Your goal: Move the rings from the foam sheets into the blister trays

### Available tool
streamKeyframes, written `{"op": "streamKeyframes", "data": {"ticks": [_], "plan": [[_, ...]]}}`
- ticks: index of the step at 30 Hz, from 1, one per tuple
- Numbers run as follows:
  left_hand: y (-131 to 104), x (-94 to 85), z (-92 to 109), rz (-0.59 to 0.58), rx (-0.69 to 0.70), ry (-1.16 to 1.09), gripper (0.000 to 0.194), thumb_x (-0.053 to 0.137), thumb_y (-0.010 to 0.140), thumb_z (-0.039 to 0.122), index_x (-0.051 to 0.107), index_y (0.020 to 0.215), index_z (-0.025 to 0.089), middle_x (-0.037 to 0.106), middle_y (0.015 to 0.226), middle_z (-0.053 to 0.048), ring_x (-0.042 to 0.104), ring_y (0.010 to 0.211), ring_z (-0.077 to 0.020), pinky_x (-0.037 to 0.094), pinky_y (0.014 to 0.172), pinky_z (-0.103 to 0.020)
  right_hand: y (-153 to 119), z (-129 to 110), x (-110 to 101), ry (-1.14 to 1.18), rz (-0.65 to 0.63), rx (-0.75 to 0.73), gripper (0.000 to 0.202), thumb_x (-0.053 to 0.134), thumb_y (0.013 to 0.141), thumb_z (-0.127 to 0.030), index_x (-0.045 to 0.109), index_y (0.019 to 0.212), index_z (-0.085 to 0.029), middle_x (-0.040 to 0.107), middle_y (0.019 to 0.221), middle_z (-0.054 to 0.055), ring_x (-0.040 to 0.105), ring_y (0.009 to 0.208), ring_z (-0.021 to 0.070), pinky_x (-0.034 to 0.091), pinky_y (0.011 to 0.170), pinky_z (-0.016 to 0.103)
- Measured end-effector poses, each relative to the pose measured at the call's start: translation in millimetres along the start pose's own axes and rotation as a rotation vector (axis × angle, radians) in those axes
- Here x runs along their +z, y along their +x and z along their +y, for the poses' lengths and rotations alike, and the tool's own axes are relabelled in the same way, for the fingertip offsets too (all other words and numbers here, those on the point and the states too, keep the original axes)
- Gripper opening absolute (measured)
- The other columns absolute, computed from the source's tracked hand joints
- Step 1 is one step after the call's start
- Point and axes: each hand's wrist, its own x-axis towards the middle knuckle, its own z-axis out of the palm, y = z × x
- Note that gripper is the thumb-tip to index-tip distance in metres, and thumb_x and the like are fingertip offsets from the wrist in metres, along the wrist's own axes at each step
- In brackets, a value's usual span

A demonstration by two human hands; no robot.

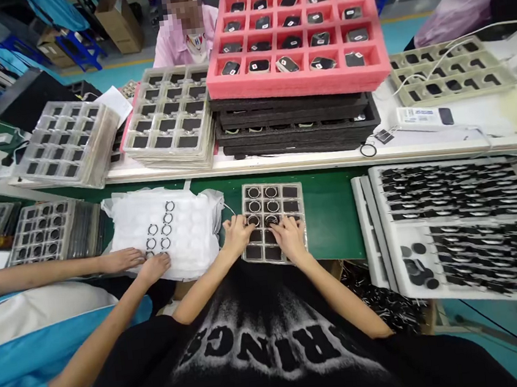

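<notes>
A clear plastic tray (304, 238) with square compartments lies on the green mat in front of me. Round black ring parts with pale edges (253, 192) sit in the left and middle columns of its far rows, while the right column shows dark squares. My left hand (238, 235) is closed at the left compartment of the third row, its fingertips on a ring (253, 220). At the middle compartment beside it, my right hand (289, 236) pinches another ring (271, 219). Fingers partly cover both rings.
A co-worker's hands (141, 264) touch a white padded sheet (188, 225) holding several rings, at my left. Stacked clear trays (167, 114), a pink foam tray (297, 81) and black foam trays (298, 131) stand on the shelf. White trays of black parts (403, 227) lie right.
</notes>
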Motion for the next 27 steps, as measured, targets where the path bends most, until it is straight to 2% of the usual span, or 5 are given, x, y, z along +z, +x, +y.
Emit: {"op": "streamKeyframes", "data": {"ticks": [7,12,16,22,27], "plan": [[-38.9,3.0,19.8,-0.056,0.005,-0.024,0.027,0.05,0.103,0.022,0.076,0.097,0.028,0.057,0.105,-0.008,0.047,0.101,-0.0239,0.027,0.088,-0.041,-37.6,2.3,-9.2,-0.054,-0.085,-0.126,0.027,0.056,0.103,-0.03,0.077,0.09,-0.021,0.063,0.086,0.006,0.048,0.092,0.0215,0.024,0.089,0.04],[-43.4,7.2,29.1,-0.062,-0.098,-0.013,0.023,0.053,0.103,0.035,0.073,0.109,0.026,0.056,0.111,-0.011,0.047,0.106,-0.0278,0.032,0.088,-0.043,-41.9,7.1,4.5,0.005,-0.072,-0.017,0.025,0.055,0.104,-0.034,0.078,0.107,-0.024,0.066,0.094,0.006,0.053,0.094,0.0218,0.026,0.088,0.039],[-48.7,8.9,29.0,-0.076,-0.063,-0.037,0.025,0.049,0.104,0.031,0.073,0.106,0.023,0.057,0.109,-0.012,0.05,0.105,-0.0282,0.035,0.087,-0.043,-50.3,16.2,2.6,-0.012,-0.084,-0.138,0.029,0.05,0.104,-0.034,0.076,0.113,-0.023,0.067,0.103,0.009,0.054,0.096,0.0238,0.03,0.089,0.041],[-65.0,14.1,16.5,-0.007,-0.055,-0.159,0.03,0.048,0.105,0.027,0.069,0.126,0.025,0.06,0.109,-0.011,0.056,0.104,-0.0236,0.037,0.088,-0.04,-49.8,20.9,-9.2,-0.115,-0.16,-0.306,0.03,0.049,0.099,-0.029,0.074,0.115,-0.026,0.066,0.105,0.012,0.053,0.097,0.0268,0.033,0.085,0.042],[-85.4,18.5,-22.5,0.139,-0.3,-0.228,0.035,0.042,0.107,0.028,0.07,0.127,0.021,0.063,0.105,-0.009,0.062,0.099,-0.0191,0.041,0.089,-0.036,-33.7,0.1,-25.4,-0.206,-0.194,-0.286,0.032,0.046,0.1,-0.03,0.071,0.118,-0.024,0.065,0.105,0.014,0.054,0.095,0.0282,0.032,0.083,0.043]]}}
